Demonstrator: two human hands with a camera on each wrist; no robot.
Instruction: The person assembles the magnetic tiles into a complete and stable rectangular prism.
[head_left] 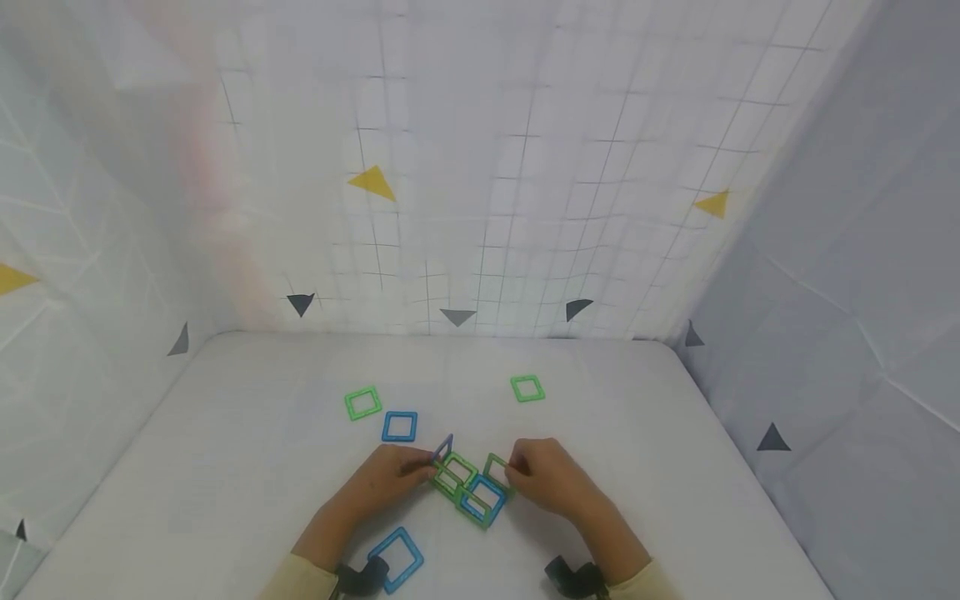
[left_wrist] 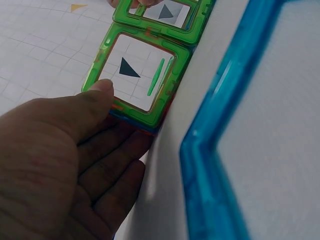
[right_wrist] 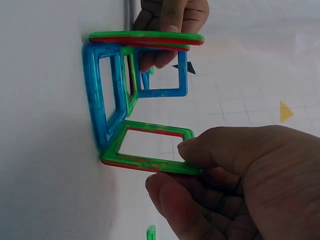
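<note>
Several square magnetic tiles are joined in a cluster between the hands. A green tile (head_left: 465,461) and a blue tile (head_left: 501,498) lie flat. Two green tiles (left_wrist: 100,60) stand along the near side, and a blue tile (right_wrist: 183,75) stands at the left end. My left hand (head_left: 386,482) pinches the near-left green tile at its corner, beside the upright blue one; its fingertips are partly hidden behind the tiles. With thumb and index finger, my right hand (head_left: 551,477) pinches a raised green tile (right_wrist: 150,165), whose lower edge meets the flat blue tile.
Loose tiles lie on the white table (head_left: 225,467): a green tile (head_left: 366,414) and blue tile (head_left: 386,427) at the back left, a green tile (head_left: 531,398) at the back right. Another blue tile (head_left: 412,545) lies near the left wrist. White sheets surround the table.
</note>
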